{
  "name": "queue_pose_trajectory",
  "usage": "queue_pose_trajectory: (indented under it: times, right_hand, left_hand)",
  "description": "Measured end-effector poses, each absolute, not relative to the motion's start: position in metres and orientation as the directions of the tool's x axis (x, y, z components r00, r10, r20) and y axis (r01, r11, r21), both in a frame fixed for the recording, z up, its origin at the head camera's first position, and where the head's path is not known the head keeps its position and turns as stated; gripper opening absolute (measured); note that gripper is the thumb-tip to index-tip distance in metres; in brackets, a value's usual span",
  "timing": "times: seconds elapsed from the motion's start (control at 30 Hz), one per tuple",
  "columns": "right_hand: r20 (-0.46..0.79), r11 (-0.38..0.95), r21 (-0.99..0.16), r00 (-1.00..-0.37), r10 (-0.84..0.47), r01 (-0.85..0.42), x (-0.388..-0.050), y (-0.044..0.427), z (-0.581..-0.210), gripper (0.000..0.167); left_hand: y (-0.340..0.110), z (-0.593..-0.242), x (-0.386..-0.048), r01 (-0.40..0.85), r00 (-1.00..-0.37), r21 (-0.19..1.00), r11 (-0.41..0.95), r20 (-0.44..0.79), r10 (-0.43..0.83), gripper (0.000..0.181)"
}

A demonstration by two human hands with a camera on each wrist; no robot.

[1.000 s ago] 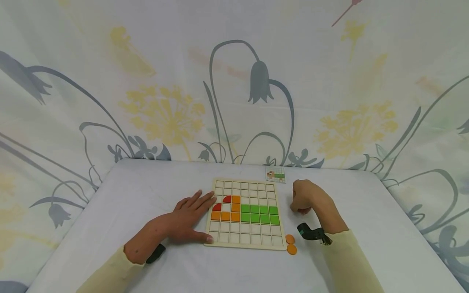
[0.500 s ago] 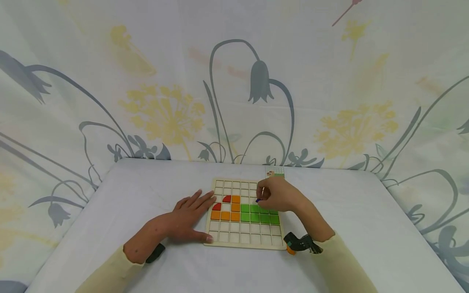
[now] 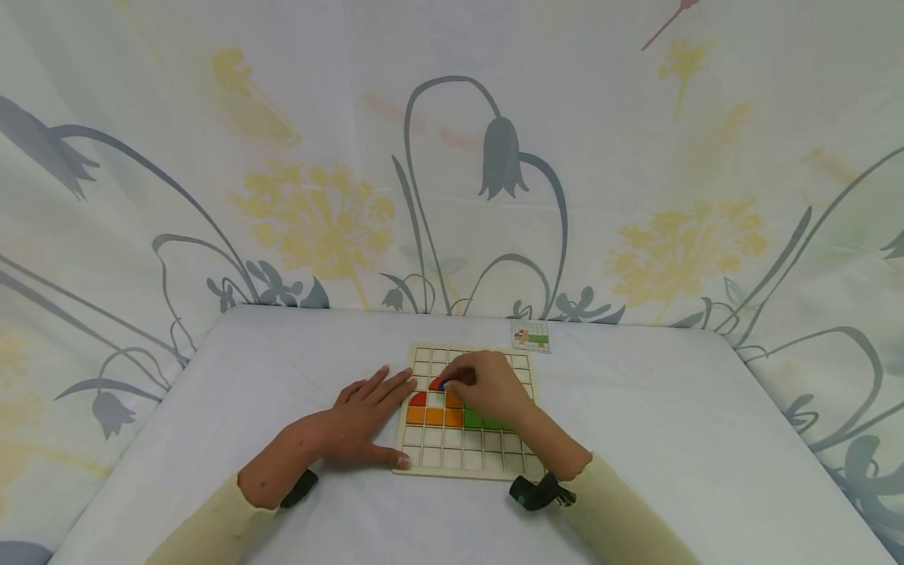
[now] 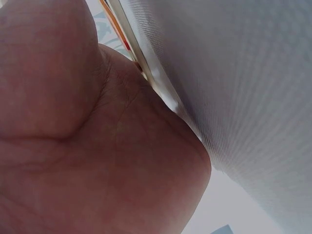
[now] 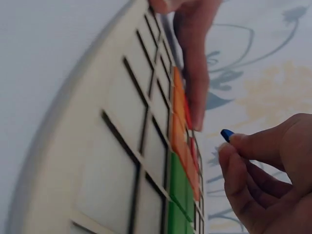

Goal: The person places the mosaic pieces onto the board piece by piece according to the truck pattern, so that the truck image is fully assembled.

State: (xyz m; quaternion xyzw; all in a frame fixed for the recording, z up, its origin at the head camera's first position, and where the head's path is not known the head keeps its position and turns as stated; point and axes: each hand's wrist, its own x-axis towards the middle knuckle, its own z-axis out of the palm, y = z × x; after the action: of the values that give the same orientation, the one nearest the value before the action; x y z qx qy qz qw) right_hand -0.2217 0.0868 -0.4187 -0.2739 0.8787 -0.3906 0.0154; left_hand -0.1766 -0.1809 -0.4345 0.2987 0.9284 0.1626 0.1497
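Note:
My right hand (image 3: 494, 388) pinches a small blue piece (image 5: 226, 134) between thumb and fingertips. It hovers over the gridded board (image 3: 472, 474), close to the upper red quarter-round piece (image 3: 435, 384). Spread along the board's left edge, my left hand (image 3: 356, 428) has its fingers extended, thumb tip on the lower left corner. Another red piece (image 3: 418, 399), several orange square tiles (image 3: 417, 416) and green square tiles (image 3: 473, 419) lie in the grid cells. My right hand covers part of the tiles. The left wrist view mostly shows my palm (image 4: 97, 146).
A small picture card (image 3: 531, 336) with a coloured grid design lies behind the board's upper right corner. A white cloth (image 3: 664, 392) covers the table, and a flower-printed fabric (image 3: 452, 196) rises behind it.
My right hand has moved left from beside the board to above its upper left part, carrying the blue piece. The orange discs at the lower right are now hidden. My left hand stays put.

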Motion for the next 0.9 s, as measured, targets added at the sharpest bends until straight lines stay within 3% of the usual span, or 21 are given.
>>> queue_pose_trajectory:
  times: [0.37, 0.9]
  right_hand:
    - [0.17, 0.602, -0.639, -0.852, -0.495, -0.478, -0.217, 0.07, -0.435, 0.006]
    - [0.208, 0.593, -0.568, -0.797, -0.567, -0.571, -0.218, 0.069, -0.439, 0.007]
  left_hand:
    - [-0.182, -0.435, -0.176, 0.512, -0.771, 0.402, 0.76, -0.175, 0.612, 0.111]
    - [-0.182, -0.433, -0.176, 0.514, -0.769, 0.406, 0.755, -0.173, 0.616, 0.112]
